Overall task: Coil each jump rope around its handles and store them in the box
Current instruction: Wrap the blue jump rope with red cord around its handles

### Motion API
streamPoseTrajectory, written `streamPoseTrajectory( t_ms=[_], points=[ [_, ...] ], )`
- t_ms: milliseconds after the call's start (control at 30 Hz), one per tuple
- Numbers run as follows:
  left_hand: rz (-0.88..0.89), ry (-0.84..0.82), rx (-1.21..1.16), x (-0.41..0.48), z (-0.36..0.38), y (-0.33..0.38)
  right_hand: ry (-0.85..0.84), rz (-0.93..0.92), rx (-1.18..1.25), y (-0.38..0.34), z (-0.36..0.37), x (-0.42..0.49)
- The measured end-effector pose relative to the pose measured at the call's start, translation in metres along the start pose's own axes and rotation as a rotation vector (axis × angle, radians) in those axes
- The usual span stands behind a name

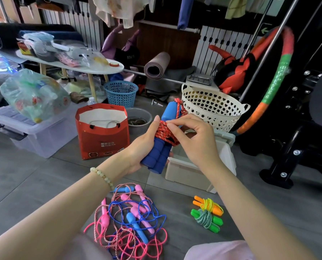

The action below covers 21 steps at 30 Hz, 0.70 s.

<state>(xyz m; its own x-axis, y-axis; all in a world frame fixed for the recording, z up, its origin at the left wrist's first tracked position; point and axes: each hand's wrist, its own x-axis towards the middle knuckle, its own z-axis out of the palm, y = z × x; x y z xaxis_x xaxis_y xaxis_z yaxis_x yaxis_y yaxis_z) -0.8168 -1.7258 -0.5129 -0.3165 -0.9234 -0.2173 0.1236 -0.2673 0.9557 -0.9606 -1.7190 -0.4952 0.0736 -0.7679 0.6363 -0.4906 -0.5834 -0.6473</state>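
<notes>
Two blue handles (157, 145) sit gripped in your left hand (143, 147) above the open box (193, 169), while your right hand (192, 137) pinches the red rope (164, 130); loosen either, and the coil may unwind.

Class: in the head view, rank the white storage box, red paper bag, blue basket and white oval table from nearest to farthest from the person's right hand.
From the right hand:
1. White storage box, directly under it.
2. Red paper bag, to its left.
3. Blue basket, behind the bag.
4. White oval table, far back left.
</notes>
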Motion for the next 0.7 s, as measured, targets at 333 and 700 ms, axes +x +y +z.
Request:
streamPoseTrajectory(
  t_ms=[333,700],
  points=[
    [-0.003,0.049,0.125,-0.001,-0.002,0.004,-0.115,-0.217,-0.314,0.004,0.0,-0.003],
    [-0.042,-0.006,0.25,0.001,-0.003,0.003,-0.067,-0.288,-0.518,0.012,0.008,-0.001]
  ],
)
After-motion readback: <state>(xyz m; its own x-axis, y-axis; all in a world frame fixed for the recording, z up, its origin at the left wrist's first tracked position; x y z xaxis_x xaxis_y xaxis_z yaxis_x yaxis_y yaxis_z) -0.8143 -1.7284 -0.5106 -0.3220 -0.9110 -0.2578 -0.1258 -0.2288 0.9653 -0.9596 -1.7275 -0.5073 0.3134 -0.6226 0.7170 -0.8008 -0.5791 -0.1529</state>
